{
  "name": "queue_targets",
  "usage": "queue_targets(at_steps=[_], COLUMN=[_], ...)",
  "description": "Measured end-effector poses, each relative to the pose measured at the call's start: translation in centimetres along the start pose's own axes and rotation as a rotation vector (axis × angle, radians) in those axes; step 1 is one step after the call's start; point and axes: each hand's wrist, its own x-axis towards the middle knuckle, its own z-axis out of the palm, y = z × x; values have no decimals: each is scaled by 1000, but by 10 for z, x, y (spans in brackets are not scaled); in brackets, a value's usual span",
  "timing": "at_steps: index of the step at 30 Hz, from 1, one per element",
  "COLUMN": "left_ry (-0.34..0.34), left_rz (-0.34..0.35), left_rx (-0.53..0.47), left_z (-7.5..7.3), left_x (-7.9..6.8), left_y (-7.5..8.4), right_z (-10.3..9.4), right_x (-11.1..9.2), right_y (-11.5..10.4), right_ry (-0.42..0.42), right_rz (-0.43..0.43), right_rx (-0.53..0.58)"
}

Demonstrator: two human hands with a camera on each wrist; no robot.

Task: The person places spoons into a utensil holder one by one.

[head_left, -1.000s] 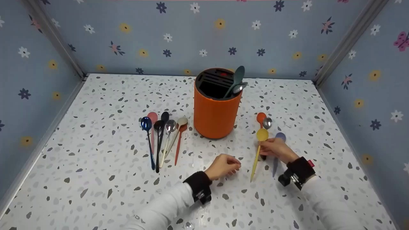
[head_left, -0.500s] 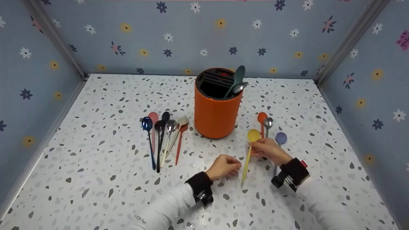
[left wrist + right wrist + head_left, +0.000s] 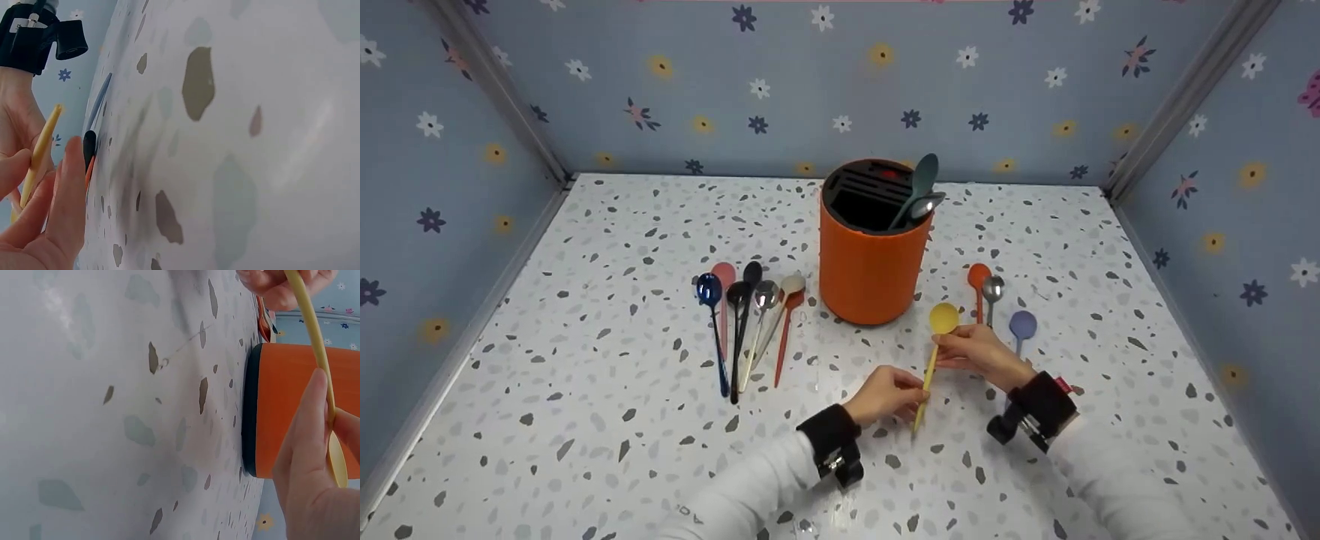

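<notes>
My right hand (image 3: 979,352) pinches a yellow spoon (image 3: 943,318) just below its round bowl, holding it aslant over the speckled tabletop. Lower down, the thumb and fingers of my left hand (image 3: 885,394) close on the same spoon's thin handle. In the left wrist view the handle (image 3: 40,152) runs between the left thumb and index finger, its end sticking up past them. The right wrist view shows the right fingers and thumb on either side of the spoon (image 3: 318,337) near the bowl, in front of an orange utensil holder (image 3: 292,405).
The orange holder (image 3: 870,277) stands at the back middle with a dark green spoon (image 3: 925,176) and a metal spoon (image 3: 926,205) in its slots. Several spoons lie fanned at left, among them a blue one (image 3: 709,289). Orange (image 3: 979,275), silver (image 3: 993,288) and purple (image 3: 1023,325) spoons lie at right.
My right hand has carried the yellow spoon leftward, away from the spoons on the right. Its handle has reached my left hand, whose fingers now meet it.
</notes>
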Motion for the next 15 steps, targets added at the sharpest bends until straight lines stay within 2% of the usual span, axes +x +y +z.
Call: queue_targets(at_steps=[5, 9, 15], left_ry=[13, 16, 3], left_rz=[23, 22, 30], left_rx=[41, 31, 17], left_z=[-2, -3, -6], left_x=[-1, -3, -5], left_y=[2, 4, 10], right_z=[4, 6, 10], right_x=[1, 0, -4], right_y=[-1, -4, -10], right_ry=[3, -12, -10], right_rz=[-7, -22, -75], right_rx=[17, 22, -35])
